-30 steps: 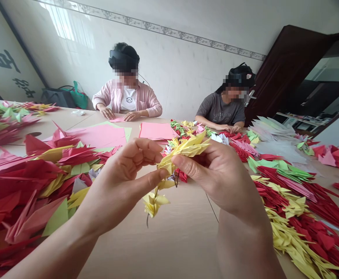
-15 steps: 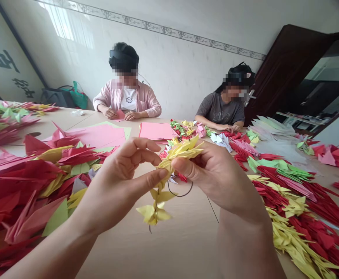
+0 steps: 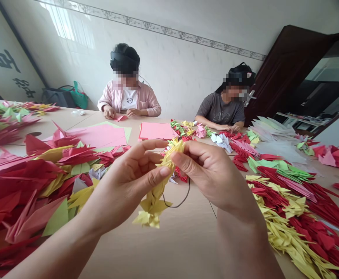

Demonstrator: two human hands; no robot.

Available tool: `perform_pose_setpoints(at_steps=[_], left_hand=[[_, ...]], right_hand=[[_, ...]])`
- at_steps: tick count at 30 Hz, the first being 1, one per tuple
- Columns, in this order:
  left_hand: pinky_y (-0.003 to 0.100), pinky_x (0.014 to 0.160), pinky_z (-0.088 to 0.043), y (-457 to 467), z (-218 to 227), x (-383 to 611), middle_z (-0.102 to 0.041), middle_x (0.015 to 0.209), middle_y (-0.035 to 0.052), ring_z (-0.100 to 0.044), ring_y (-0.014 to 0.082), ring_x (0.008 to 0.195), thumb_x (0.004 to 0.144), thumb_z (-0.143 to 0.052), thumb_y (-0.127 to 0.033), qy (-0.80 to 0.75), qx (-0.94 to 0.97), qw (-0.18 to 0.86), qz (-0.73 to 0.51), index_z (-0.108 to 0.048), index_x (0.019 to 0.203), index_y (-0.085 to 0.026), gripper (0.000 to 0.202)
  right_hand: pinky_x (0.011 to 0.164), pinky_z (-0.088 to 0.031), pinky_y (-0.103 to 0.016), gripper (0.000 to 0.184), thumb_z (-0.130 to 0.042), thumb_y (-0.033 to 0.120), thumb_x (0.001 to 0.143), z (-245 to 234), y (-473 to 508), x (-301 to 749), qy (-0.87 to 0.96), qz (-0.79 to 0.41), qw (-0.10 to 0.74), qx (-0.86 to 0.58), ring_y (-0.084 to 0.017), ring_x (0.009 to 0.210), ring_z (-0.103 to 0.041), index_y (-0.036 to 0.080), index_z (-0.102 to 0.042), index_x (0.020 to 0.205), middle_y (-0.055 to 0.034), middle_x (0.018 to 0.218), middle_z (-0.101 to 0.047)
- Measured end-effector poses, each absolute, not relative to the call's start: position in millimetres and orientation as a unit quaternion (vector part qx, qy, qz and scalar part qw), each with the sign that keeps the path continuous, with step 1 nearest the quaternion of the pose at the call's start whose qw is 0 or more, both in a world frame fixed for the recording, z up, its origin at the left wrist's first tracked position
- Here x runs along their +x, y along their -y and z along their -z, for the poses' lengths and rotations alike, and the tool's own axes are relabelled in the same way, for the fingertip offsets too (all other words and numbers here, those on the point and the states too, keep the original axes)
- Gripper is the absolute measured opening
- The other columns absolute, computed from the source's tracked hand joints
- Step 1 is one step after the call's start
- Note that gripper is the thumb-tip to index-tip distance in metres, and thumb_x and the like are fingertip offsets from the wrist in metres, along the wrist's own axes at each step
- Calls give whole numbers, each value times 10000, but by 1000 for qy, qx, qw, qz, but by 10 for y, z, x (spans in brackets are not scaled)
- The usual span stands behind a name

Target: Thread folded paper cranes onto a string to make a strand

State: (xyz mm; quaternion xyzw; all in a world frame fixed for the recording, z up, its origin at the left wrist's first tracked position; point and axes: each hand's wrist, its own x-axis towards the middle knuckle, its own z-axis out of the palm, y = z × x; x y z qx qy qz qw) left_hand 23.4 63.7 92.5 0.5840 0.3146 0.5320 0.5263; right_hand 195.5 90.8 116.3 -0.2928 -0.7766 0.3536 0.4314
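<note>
A string of yellow folded-paper cranes point(image 3: 153, 193) hangs between my two hands above the table. My left hand point(image 3: 140, 166) pinches the string's middle, thumb in front and fingers behind. Its upper end is gripped by my right hand point(image 3: 207, 170), with the thumb pressed over the folded paper. Below the grip the lowest yellow pieces dangle free. A dark cord point(image 3: 179, 205) loops from the string down and up toward my right palm. My fingertips behind the paper are partly hidden.
Piles of red, pink, yellow and green folded paper point(image 3: 32, 178) cover the table's left. Strung red and yellow folded pieces point(image 3: 291, 224) lie on the right. Pink sheets point(image 3: 158, 131) lie ahead. Two co-workers point(image 3: 130, 97) sit across the table point(image 3: 169, 248).
The yellow pieces have slid together along the cord, and the string's top has tilted more upright. My right hand has shifted slightly left. The co-worker in pink has lowered the pink paper.
</note>
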Motion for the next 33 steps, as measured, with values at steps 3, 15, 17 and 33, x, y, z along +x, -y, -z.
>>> perform_pose_setpoints(at_steps=[3,15,17,33], left_hand=[[136,596,-461,-641,-914,235,-671,861,-21,-598,91,751,892,-654,-266,-318,589,515,-535,-606,1166,-324,284],[155,443,-447,-620,-998,155,-635,742,-25,-535,78,524,781,-750,-290,-344,540,535,-551,-700,1150,-393,386],[157,477,-479,-617,-1004,160,-663,761,-21,-572,88,565,743,-782,-287,-363,522,532,-559,-760,1023,-356,290],[142,410,-439,-621,-1021,128,-658,633,-12,-561,86,474,647,-839,-256,-358,446,651,-500,-763,828,-264,196]], right_hand=[[527,-345,-175,195,-648,287,908,-1154,-931,1939,766,-433,408,-243,-60,605,-411,175,-599,757,53,676,-469],[504,-377,-211,210,-647,327,894,-1201,-959,2046,785,-332,404,-332,-97,611,-473,187,-665,739,10,676,-548],[485,-359,-221,223,-642,352,898,-1195,-966,2056,770,-364,415,-321,-92,572,-443,190,-646,744,20,640,-521],[407,-143,-235,343,-756,408,785,-1189,-1109,2082,599,-586,509,-195,-53,442,-260,186,-572,598,61,515,-374]])
